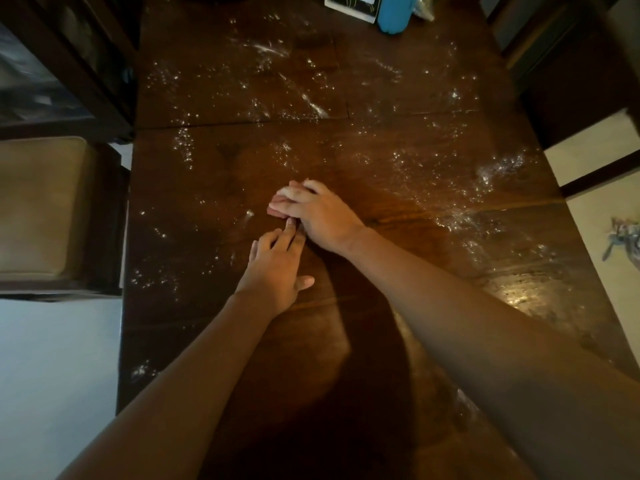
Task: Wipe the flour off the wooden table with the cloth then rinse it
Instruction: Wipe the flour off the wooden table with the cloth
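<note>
Two bare hands meet near the middle of one dark brown wooden table [207, 188] in the head view. The right hand [322, 216] lies on one small pinkish cloth [275, 205]. Its fingers bend over the cloth and hold it down on the wood, and they carry some white powder. The left hand [277, 268] is just beside it and nearer to the person. Its fingers are straight and close together, the fingertips touch the table at the near edge of the cloth, and the thumb points to the right.

Many patches of white flour [313, 105] lie on the far half of the table, along the right side and in small spots near the left edge. The wood under the two forearms is bare and shiny.

At the far edge stand one blue cylindrical container [394, 12] and one white box [349, 6], close to each other and well apart from the hands. One chair with a beige cushion [38, 209] stands just beside the left edge. The right edge runs diagonally, with pale floor beyond it.
</note>
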`<control>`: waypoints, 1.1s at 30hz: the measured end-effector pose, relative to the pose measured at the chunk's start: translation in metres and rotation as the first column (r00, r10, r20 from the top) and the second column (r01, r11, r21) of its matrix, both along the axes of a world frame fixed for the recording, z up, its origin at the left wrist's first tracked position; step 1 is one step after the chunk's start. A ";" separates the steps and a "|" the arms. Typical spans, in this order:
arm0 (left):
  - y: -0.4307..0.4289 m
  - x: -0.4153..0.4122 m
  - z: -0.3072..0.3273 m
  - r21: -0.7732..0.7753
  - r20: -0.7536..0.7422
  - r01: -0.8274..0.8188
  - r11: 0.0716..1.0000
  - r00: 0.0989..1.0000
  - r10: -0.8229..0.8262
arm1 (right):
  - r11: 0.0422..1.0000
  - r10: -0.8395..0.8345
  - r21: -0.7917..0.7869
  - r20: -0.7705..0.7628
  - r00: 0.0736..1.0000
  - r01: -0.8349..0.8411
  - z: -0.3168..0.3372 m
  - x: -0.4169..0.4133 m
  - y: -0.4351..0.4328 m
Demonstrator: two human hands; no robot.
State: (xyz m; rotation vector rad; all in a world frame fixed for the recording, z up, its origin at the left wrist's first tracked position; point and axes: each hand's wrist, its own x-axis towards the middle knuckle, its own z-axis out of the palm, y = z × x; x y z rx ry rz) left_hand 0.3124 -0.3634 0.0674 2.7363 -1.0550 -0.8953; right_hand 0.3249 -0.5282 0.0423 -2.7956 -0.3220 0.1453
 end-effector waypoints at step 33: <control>0.006 -0.007 -0.009 -0.034 -0.009 0.024 0.999 1.000 -0.024 | 0.922 -0.379 0.110 0.049 0.924 0.372 -0.002 0.067 -0.061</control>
